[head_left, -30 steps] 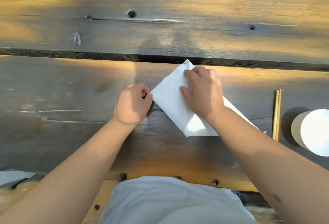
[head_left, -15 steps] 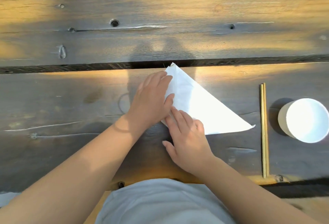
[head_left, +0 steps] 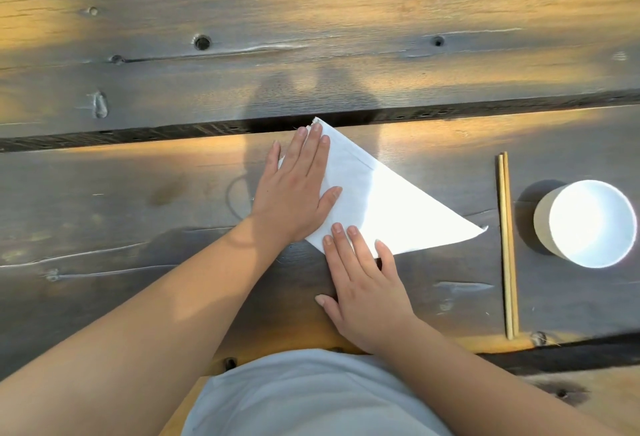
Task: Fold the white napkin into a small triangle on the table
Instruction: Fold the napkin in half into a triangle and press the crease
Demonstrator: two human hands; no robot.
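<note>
1. I see my left hand point(head_left: 294, 189) lying flat, fingers straight and together, pressing on the left edge of the napkin point(head_left: 384, 207); its fingertips reach the napkin's top corner at about 12 o'clock.
2. My right hand point(head_left: 363, 293) is also flat with fingers spread straight; the fingertips press on the napkin's lower corner at about 6 o'clock, while the palm and thumb rest on the bare wood.
3. The table point(head_left: 311, 37) is the largest thing: dark weathered planks with knot holes, a long gap running across between two planks, and warm light in patches.
4. The napkin lies flat on the near plank as a white triangle, its top corner touching the gap, its long point aimed toward 4 o'clock.
5. A white cup point(head_left: 588, 224) stands upright at 3 o'clock from the napkin, well apart from it.
6. A pair of chopsticks point(head_left: 506, 245) lies side by side between the napkin's point and the cup, running from 12 to 6 o'clock.
</note>
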